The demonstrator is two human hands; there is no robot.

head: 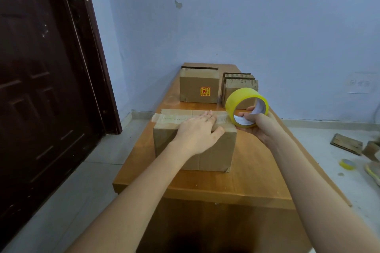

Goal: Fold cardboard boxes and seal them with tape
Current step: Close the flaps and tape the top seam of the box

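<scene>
A closed cardboard box (213, 156) stands in the middle of the wooden table (236, 185). A strip of clear tape (174, 118) runs along its top seam and sticks out past the left edge. My left hand (197, 131) lies flat on the box top with straight fingers pressing the tape, thumb over the front edge. My right hand (257, 123) grips a yellow tape roll (246, 107) just off the box's right end, fingers through its core; the tape leads from the roll onto the box.
Two more cardboard boxes stand at the table's far end: one with an orange label (198, 88) and a smaller one (238, 86) behind the roll. A dark door (41, 88) is on the left. Cardboard scraps (347, 144) and a small tape roll (347, 164) lie on the floor to the right.
</scene>
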